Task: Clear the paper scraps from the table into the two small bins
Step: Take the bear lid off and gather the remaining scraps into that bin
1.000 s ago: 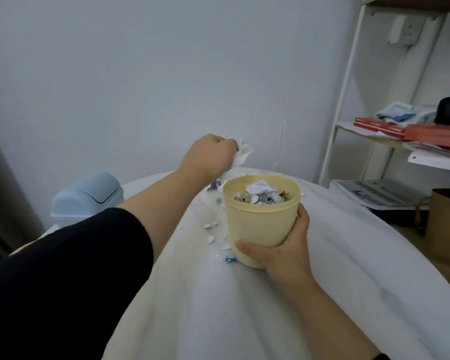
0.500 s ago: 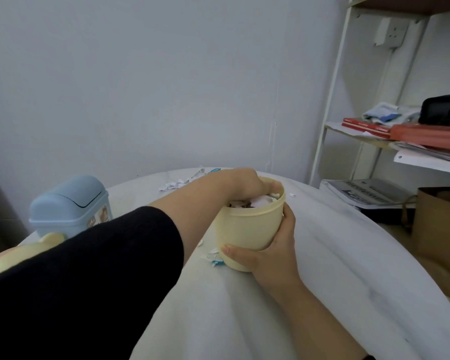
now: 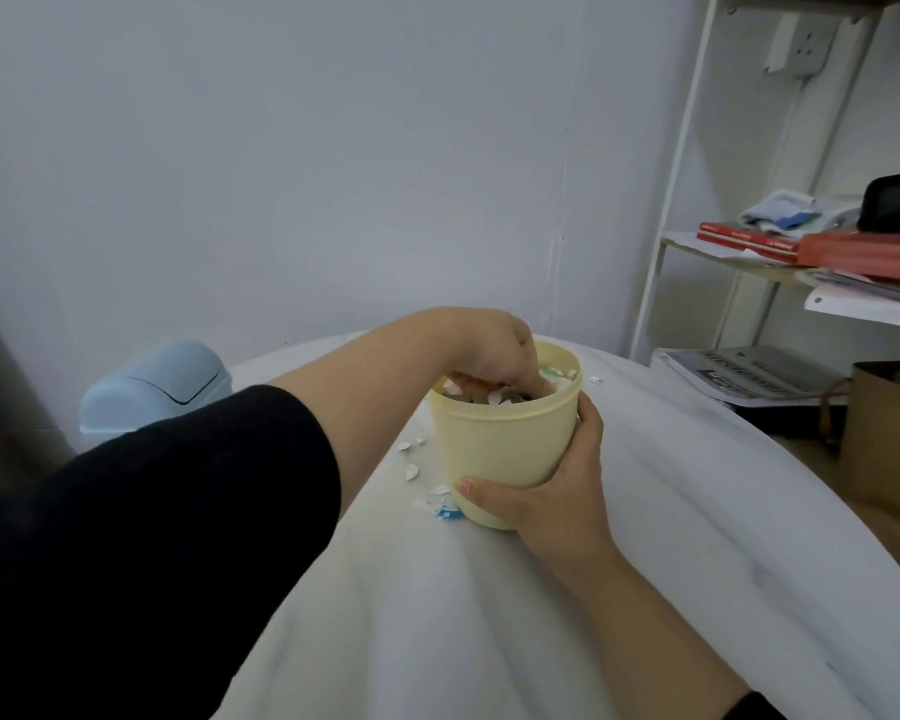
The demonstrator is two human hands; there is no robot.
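Scraps [image 3: 495, 399] inside yellow bin [image 3: 505, 444] hide fingertips of left hand [image 3: 492, 348], grip unreadable.

Home room: white metal shelf [image 3: 666, 241] with books [image 3: 749, 240], paper stacks [image 3: 749, 374]; wall socket [image 3: 801, 41].

No text, label, brand or number could be read anywhere in view. Two red books [image 3: 747, 240] lying on the middle board of the white shelf [image 3: 657, 283] carried pale lettering along their spines, too small and blurred to make out. A stack of printed papers [image 3: 749, 374] on the lower board showed dark headline bands and fine lines of print, equally illegible at that distance.
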